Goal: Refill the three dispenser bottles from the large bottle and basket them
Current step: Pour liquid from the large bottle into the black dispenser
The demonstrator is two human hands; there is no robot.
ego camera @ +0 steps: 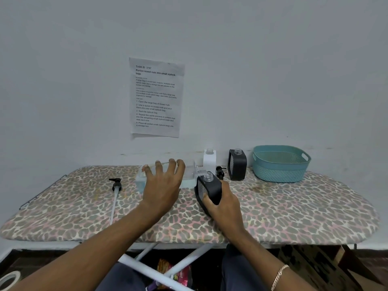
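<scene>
The pour turns on how the two mouths meet. My left hand (161,181) lies over the large bottle (188,177), fingers spread and curved round its clear body. The bottle lies nearly flat, long axis running left to right, ribbed mouth pointing right. Just beside that mouth is the open neck (207,175) of the black dispenser bottle (211,189), which my right hand (222,204) grips low round its body. I hold it tipped, so its neck leans up and left toward the big bottle. The mouths look close together, but I cannot tell whether they touch or whether liquid is passing.

The large bottle is see-through, with pale blue liquid pooled along its lower side, deepest at the left end under my palm. I judge its base has to rise before much runs out. The dispenser in my grip is matt black with a ribbed clear panel on one face and a clear threaded neck, pump off.

Behind it stand a white dispenser bottle (209,161) and a second black dispenser bottle (238,164), both uncapped. A pump head (220,172) sits between them, and another pump (116,183) with its long tube lies well to my left. The teal basket (279,171) waits at the far right of the ironing board (294,202), holding no bottles yet.
</scene>
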